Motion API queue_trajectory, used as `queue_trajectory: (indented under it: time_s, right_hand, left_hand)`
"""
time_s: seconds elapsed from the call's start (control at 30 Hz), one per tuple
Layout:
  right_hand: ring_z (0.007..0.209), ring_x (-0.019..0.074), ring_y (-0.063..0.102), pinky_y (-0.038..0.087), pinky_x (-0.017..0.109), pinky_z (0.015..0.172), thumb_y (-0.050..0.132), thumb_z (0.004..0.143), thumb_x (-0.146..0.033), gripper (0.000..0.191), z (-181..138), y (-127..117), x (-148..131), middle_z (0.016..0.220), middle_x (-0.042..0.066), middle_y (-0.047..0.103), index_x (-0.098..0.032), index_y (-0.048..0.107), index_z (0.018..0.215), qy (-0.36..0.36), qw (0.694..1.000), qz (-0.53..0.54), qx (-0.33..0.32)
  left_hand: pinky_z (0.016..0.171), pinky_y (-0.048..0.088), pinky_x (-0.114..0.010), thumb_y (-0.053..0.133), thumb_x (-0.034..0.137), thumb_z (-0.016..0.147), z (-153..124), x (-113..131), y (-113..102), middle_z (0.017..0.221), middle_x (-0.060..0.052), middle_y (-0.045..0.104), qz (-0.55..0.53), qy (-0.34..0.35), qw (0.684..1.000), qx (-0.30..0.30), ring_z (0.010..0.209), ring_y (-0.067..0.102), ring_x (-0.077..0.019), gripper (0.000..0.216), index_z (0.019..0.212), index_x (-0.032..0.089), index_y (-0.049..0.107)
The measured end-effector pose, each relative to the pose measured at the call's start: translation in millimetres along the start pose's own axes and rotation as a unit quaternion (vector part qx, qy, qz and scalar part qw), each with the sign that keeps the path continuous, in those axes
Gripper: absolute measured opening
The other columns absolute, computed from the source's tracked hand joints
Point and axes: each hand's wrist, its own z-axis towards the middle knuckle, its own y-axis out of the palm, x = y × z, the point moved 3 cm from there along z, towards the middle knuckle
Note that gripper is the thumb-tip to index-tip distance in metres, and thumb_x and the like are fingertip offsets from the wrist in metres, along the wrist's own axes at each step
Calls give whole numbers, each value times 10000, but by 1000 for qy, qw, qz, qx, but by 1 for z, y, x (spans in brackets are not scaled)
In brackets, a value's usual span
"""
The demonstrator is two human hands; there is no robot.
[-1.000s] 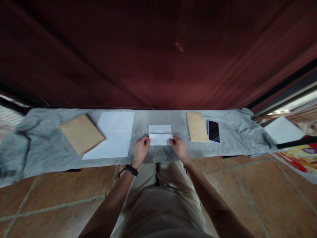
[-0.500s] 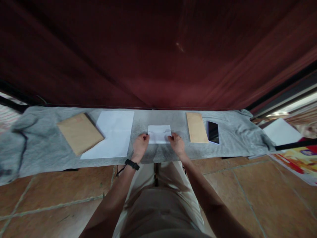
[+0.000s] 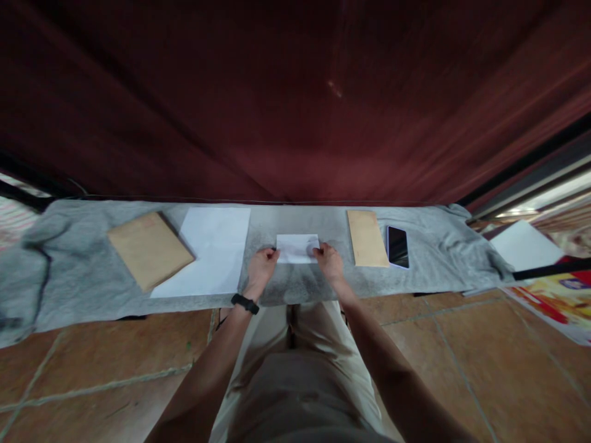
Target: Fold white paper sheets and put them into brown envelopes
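A folded white sheet of paper (image 3: 297, 249) lies on the grey cloth in front of me, forming a small flat rectangle. My left hand (image 3: 263, 266) pinches its left edge between thumb and fingers. At the opposite edge my right hand (image 3: 329, 261) grips it the same way, thumb on top. A black band circles my left wrist. The nearest thing on my right is a narrow brown envelope (image 3: 368, 239). On my left, larger white sheets (image 3: 215, 252) lie flat, partly covered by a stack of brown envelopes (image 3: 150, 249).
The grey cloth (image 3: 295, 289) covers a long narrow bench against a dark red wall (image 3: 295, 123). A smartphone (image 3: 398, 247) rests right of the narrow envelope. Farther right are a white sheet (image 3: 527, 246) and a colourful printed box (image 3: 558, 301). Brown floor tiles (image 3: 115, 357) lie below.
The upper flap of the white paper has come down flat, so the fold line across it no longer shows and the rectangle looks shorter. Both hands remain at its sides.
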Motion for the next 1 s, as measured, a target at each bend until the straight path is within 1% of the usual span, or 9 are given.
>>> queue_trajectory:
  time_s: [0.23,0.37,0.53,0.7,1.0]
  right_hand:
    - [1049,238,741,553,292,843,522,1044,-428,321,8,-1,-4,1078,104,781,-209,719,1174,10,1000,-5,-1]
    - [1053,231,738,547,288,859,500,1053,-420,332,10,-2,-6,1074,105,778,-205,702,1205,11,1000,-7,4]
    - [1052,218,733,535,269,859,479,1067,-406,323,13,-1,-9,1116,103,770,-202,667,1232,-3,1000,-16,15]
    - [1051,235,730,538,291,864,467,1076,-403,331,13,1,-12,1152,125,755,-184,647,1247,-9,999,-30,31]
    - [1054,227,719,546,312,887,452,1081,-396,347,15,7,-12,1218,163,716,-176,586,1315,-23,997,-55,55]
  left_hand:
    - [664,428,-273,525,436,984,5,4,0,949,-66,798,37,-9,999,0,819,711,-207,325,972,224,771]
    - [673,436,-274,527,443,986,8,7,-1,978,-77,803,55,-21,998,-2,869,724,-219,329,996,233,779]
    - [688,455,-279,525,453,981,14,11,-1,1044,-91,806,76,-28,997,0,920,736,-236,345,1016,233,789]
    - [701,468,-291,525,453,975,16,10,0,1088,-104,801,84,-33,996,0,957,738,-251,355,1039,227,792]
    - [720,490,-299,513,440,978,15,13,2,1081,-114,799,100,-39,994,7,957,740,-258,361,1058,222,788]
